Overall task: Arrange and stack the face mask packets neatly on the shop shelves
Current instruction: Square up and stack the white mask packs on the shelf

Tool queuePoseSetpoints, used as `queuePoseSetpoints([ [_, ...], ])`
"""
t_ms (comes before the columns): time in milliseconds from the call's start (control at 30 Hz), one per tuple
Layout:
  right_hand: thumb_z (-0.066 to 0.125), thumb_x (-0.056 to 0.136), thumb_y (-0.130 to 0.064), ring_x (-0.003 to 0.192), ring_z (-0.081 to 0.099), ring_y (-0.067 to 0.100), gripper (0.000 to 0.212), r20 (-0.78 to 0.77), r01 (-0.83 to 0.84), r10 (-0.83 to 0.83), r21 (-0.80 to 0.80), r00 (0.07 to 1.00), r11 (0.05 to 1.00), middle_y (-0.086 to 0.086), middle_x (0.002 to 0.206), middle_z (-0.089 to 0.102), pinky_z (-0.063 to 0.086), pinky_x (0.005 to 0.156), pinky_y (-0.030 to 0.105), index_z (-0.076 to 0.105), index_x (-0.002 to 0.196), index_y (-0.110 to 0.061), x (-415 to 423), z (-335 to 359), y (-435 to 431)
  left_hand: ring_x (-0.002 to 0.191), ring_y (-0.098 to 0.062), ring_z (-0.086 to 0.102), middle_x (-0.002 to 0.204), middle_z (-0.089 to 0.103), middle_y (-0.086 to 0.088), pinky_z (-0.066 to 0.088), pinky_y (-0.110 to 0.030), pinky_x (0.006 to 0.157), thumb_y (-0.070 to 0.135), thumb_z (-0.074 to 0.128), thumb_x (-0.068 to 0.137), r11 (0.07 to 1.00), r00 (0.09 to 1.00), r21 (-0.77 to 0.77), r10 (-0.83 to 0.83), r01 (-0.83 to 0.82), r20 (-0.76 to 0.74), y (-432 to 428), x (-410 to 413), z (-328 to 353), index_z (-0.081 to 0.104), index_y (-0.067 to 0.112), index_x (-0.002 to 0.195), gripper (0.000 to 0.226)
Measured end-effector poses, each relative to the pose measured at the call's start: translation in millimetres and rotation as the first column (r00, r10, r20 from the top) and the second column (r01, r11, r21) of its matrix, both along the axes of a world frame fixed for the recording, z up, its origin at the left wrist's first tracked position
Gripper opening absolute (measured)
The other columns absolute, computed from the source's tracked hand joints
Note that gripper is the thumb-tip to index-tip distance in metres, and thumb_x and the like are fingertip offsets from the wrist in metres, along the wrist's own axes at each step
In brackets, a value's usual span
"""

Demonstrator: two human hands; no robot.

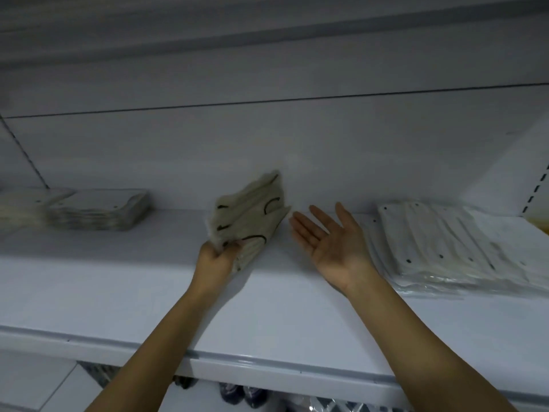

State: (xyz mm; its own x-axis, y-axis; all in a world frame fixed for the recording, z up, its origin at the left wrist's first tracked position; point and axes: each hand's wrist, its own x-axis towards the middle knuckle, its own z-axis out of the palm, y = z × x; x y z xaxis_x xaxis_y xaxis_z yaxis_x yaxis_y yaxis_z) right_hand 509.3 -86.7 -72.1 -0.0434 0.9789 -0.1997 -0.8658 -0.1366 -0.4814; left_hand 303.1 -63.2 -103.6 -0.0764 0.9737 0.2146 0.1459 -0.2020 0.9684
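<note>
My left hand grips the near end of a bundle of beige face mask packets, tilted upward above the middle of the white shelf. Just to its right my right hand is held palm up with straight fingers, holding nothing. A neat stack of grey packets lies at the shelf's left. A wider pile of white packets in clear plastic lies at the right.
The shelf's white back panel rises right behind the bundle. A blurred heap of pale packets sits at the far left edge. Below the shelf's front lip, dark items show on a lower level.
</note>
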Motion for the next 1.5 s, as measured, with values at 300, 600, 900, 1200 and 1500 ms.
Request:
queuePoseSetpoints([
  [300, 0.077, 0.076, -0.033, 0.117, 0.061, 0.024, 0.061, 0.372, -0.262, 0.165, 0.228, 0.913, 0.938, 0.013, 0.127, 0.063, 0.049, 0.100, 0.036, 0.057, 0.127, -0.005, -21.6, -11.0, -3.9, 0.105, -0.028, 0.066, 0.114, 0.068, -0.016, 0.056, -0.035, 0.079, 0.023, 0.077, 0.075, 0.864, 0.772, -0.040, -0.426, 0.501, 0.472, -16.8, 3.1, 16.5, 0.063, 0.004, 0.116, 0.047],
  [600, 0.074, 0.074, 0.002, 0.085, 0.072, 0.014, 0.022, 0.634, 0.084, -0.343, 0.402, 0.694, 0.912, -0.005, 0.085, 0.076, 0.055, 0.073, 0.029, 0.070, 0.090, -0.014, 6.5, 18.8, 2.2, 0.127, -0.002, 0.044, 0.145, 0.042, 0.012, 0.037, -0.020, 0.102, 0.031, 0.087, 0.059, 0.982, 0.984, 0.058, -0.178, 0.177, 0.002, -2.9, 7.7, 30.1, 0.025, 0.033, 0.147, 0.108],
  [900, 0.087, 0.060, -0.020, 0.101, 0.068, 0.010, 0.063, 0.756, -0.049, -0.286, 0.387, 0.588, 0.921, 0.002, 0.114, 0.070, 0.055, 0.080, 0.022, 0.062, 0.118, -0.014, 5.4, 6.4, -1.9, 0.100, -0.001, 0.065, 0.110, 0.067, 0.008, 0.053, -0.016, 0.075, 0.021, 0.085, 0.061, 0.949, 0.962, 0.157, -0.271, 0.273, -0.032, -11.1, 49.1, 38.7, 0.054, 0.024, 0.119, 0.067],
  [1200, 0.082, 0.074, -0.022, 0.111, 0.062, 0.012, 0.058, 0.840, -0.035, -0.308, 0.360, 0.447, 0.932, -0.005, 0.118, 0.065, 0.052, 0.089, 0.029, 0.053, 0.124, -0.021, 17.9, 11.2, 5.8, 0.099, 0.000, 0.064, 0.106, 0.065, 0.016, 0.052, -0.013, 0.072, 0.020, 0.086, 0.069, 0.968, 0.967, 0.057, -0.241, 0.245, -0.079, -0.6, 60.9, 49.9, 0.056, 0.024, 0.119, 0.059],
  [1500, 0.080, 0.073, -0.003, 0.091, 0.065, 0.002, 0.060, 0.747, 0.098, -0.285, 0.284, 0.600, 0.954, -0.008, 0.107, 0.064, 0.052, 0.079, 0.017, 0.054, 0.123, -0.022, 10.0, -18.2, -2.0, 0.122, -0.033, 0.057, 0.131, 0.059, -0.020, 0.049, -0.043, 0.099, 0.030, 0.075, 0.079, 0.888, 0.626, 0.035, -0.350, 0.458, 0.697, 6.0, 53.9, 20.1, 0.051, -0.001, 0.132, 0.066],
])
